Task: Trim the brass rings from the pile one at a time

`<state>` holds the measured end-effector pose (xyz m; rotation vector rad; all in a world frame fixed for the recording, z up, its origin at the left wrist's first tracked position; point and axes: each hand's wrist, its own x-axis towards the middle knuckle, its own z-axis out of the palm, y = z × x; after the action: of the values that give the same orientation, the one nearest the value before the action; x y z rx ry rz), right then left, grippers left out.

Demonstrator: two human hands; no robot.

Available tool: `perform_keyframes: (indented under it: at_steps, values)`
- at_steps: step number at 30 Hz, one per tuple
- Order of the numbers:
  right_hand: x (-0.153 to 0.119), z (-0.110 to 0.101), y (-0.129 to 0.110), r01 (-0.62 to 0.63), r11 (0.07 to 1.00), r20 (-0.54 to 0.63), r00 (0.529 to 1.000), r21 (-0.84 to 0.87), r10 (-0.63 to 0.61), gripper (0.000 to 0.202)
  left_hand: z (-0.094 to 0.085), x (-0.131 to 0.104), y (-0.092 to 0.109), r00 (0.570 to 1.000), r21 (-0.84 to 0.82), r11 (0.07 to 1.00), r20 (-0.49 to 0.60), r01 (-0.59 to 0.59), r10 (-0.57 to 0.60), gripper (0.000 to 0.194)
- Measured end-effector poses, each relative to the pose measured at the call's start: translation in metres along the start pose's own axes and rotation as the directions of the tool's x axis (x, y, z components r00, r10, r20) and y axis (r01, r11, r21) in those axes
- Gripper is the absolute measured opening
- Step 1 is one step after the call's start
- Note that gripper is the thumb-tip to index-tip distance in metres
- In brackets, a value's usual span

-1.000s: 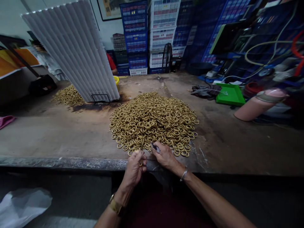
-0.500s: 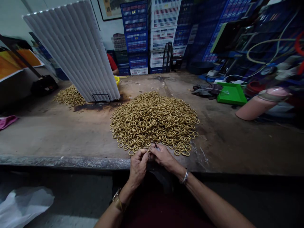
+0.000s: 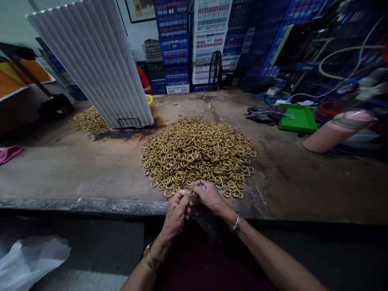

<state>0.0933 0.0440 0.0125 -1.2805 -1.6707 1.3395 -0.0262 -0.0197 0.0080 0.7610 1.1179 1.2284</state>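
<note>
Workshop, worn worktable (image 3: 91, 169) heaped with metal rings (image 3: 197, 153), stacked plastic crates (image 3: 176, 48) behind

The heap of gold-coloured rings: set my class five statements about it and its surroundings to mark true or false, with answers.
1. The left hand and right hand are at the near side of the large heap of gold-coloured rings. True.
2. The silver-coloured bracelet is on the left wrist. False: the bracelet is on the right wrist.
3. The shallow green tray is right of the heap. True.
4. The tall white ribbed panel is right of the heap. False: the panel is to its left.
</note>
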Motion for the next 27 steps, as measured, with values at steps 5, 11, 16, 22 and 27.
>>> perform_keyframes:
  at_steps: [5, 11, 16, 22, 27]
  values:
    - [-0.008, -0.002, 0.006, 0.237, 0.895, 0.072, 0.971, -0.377, -0.227, 0.015, 0.001, 0.001, 0.001, 0.999, 0.016, 1.000, -0.040, -0.013, 0.014, 0.028]
    - [-0.016, 0.002, 0.011, 0.316, 0.749, 0.206, 0.949, -0.583, -0.240, 0.017, 0.002, 0.002, 0.004, 0.997, 0.054, 0.998, -0.069, -0.037, 0.041, 0.028]
    - [-0.013, 0.001, 0.008, 0.323, 0.711, 0.260, 0.944, -0.624, -0.201, 0.021, 0.003, -0.002, 0.005, 0.992, 0.083, 0.993, -0.079, -0.087, 0.094, 0.028]
    - [-0.002, -0.014, 0.013, 0.186, 0.642, 0.157, 0.982, -0.744, -0.103, 0.031, -0.003, -0.014, 0.018, 1.000, -0.108, 0.994, -0.027, -0.019, 0.016, 0.025]
    - [-0.009, 0.002, 0.015, 0.253, 0.710, 0.178, 0.967, -0.657, -0.180, 0.021, -0.029, -0.011, 0.028, 0.990, -0.388, 0.921, -0.138, -0.039, -0.016, 0.025]
